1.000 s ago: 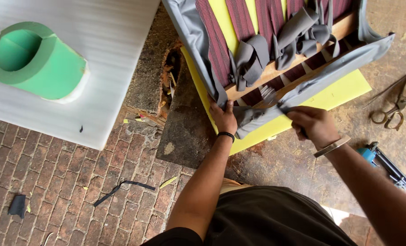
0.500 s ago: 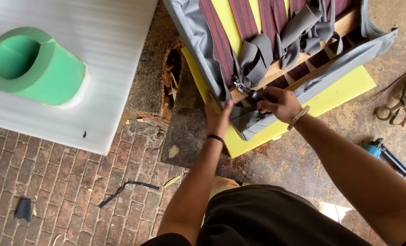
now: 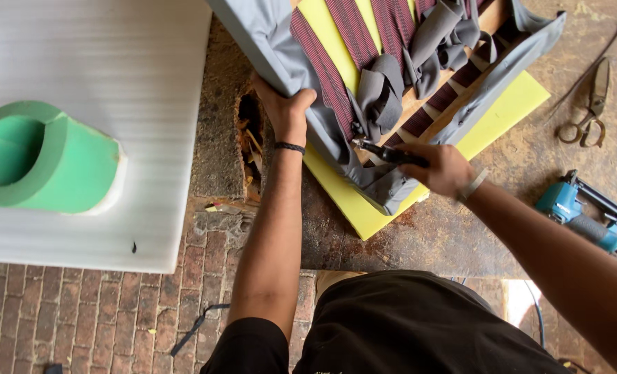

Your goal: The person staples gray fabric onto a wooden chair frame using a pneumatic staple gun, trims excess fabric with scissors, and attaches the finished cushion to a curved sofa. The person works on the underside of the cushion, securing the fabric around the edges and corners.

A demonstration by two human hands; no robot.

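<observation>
From the head camera I see my left hand (image 3: 287,114) clamped over the near left edge of an upholstered seat frame (image 3: 419,104), fingers curled onto the grey fabric (image 3: 267,34) that wraps it, a dark band on the wrist; my right hand (image 3: 447,168) is closed around a dark slim tool (image 3: 391,154) whose tip points left into the folded fabric at the frame's near corner, though I cannot make out what kind of tool it is or whether the tip touches the cloth. The two hands are apart, one on each side of that corner. The frame lies underside up on the stained floor (image 3: 426,235), showing maroon striped webbing (image 3: 353,28), bunched grey fabric and a strip of bare wood, with yellow foam (image 3: 364,208) sticking out beneath it at the near edge; its far part is cut off by the top of the picture. To the right on the floor lie a pair of scissors (image 3: 588,104) and, nearer me, a teal power stapler (image 3: 585,215), partly hidden by my forearm. At the left a white foam sheet (image 3: 114,83) carries a green foam cylinder (image 3: 42,159), cut off at the left edge. Between sheet and frame the floor has a broken hole (image 3: 249,138), its inside too dark to read
</observation>
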